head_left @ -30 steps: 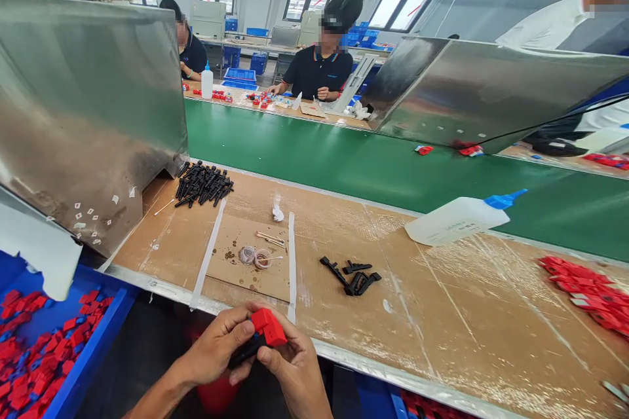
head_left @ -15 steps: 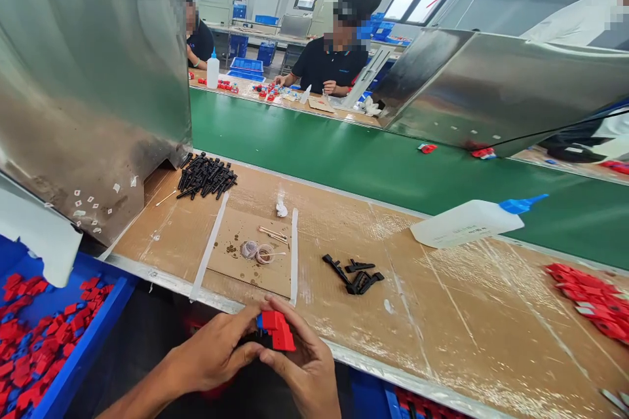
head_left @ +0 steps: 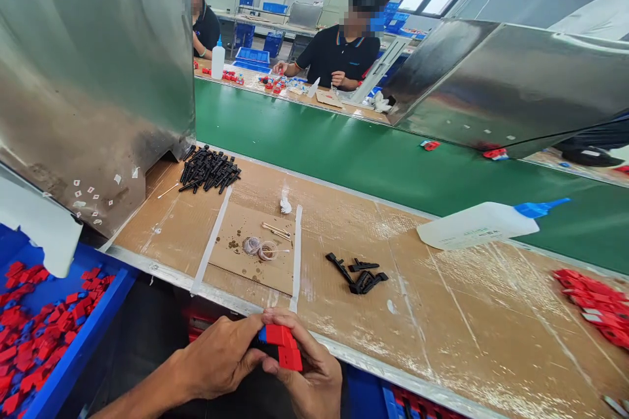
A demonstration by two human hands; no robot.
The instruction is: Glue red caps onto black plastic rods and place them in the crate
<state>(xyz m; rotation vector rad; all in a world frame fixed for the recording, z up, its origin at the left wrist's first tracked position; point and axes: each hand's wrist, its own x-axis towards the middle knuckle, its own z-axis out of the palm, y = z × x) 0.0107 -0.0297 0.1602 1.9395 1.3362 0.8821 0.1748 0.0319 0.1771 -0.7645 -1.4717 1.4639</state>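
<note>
Just off the front edge of the bench, a small red and blue plastic part [head_left: 284,339] is gripped between both hands. My right hand [head_left: 314,373] wraps its fingers and thumb round the red end. My left hand [head_left: 223,353] closes on the other end, where a dark piece shows partly between the fingers. Beyond the hands lies a cardboard sheet [head_left: 236,270] with a small open pot [head_left: 266,250] and cotton swabs [head_left: 276,230]. A few loose black plastic parts [head_left: 361,281] rest to the right of the sheet.
A heap of black parts [head_left: 209,170] sits by the metal partition [head_left: 98,78]. A white bottle [head_left: 476,226] with a blue nozzle lies on its side. Red parts fill a blue bin [head_left: 98,327] and pile up at right [head_left: 592,304]. Co-workers sit past the green belt [head_left: 304,137].
Both hands have lowered slightly with the red and blue part still between them, and its red end is tilted a little differently. The whole view has shifted slightly.
</note>
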